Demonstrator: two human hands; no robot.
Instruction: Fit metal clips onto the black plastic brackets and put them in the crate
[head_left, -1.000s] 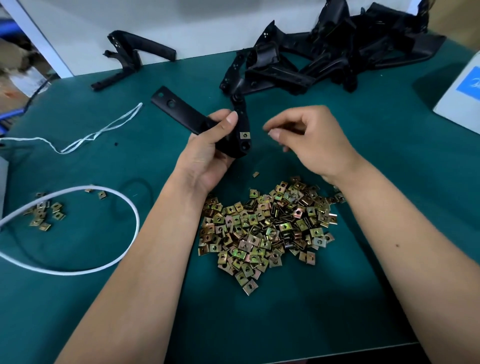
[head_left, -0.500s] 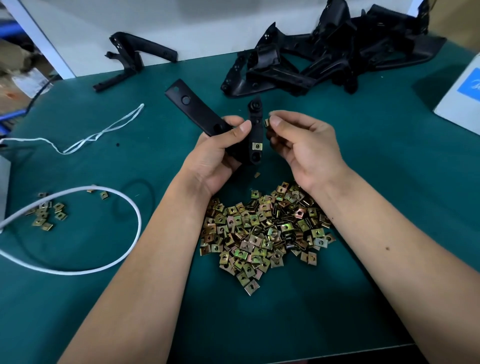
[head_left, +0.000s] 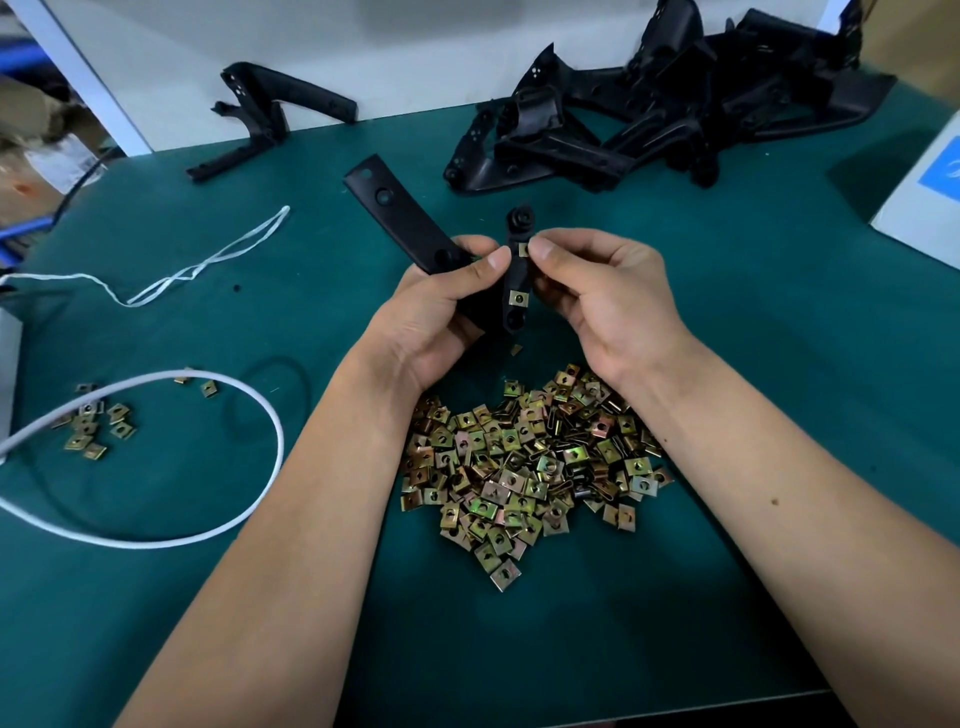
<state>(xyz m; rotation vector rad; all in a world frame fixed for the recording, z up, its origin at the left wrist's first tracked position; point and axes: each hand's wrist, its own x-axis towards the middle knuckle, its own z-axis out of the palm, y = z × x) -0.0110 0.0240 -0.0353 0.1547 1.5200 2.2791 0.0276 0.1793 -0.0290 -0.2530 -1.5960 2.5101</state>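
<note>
black plastic bracket (head_left: 410, 223) sits in the middle of the frame, held up above the green table (head_left: 727, 322). the left hand (head_left: 436, 317) grips it, with the thumb curled across the front. one metal clip (head_left: 518, 298) is already on the thin arm of the bracket. the right hand (head_left: 608, 301) pinches a second clip (head_left: 523, 250) between thumb and finger, right against that thin arm, a bit higher up. a big pile of clips (head_left: 524, 467) lies on the table just under the two wrists. more black brackets (head_left: 665, 109) are heaped at the upper right of the frame. a small bunch of clips (head_left: 96, 423) and a white cord (head_left: 171, 540) lie at the left.
</note>
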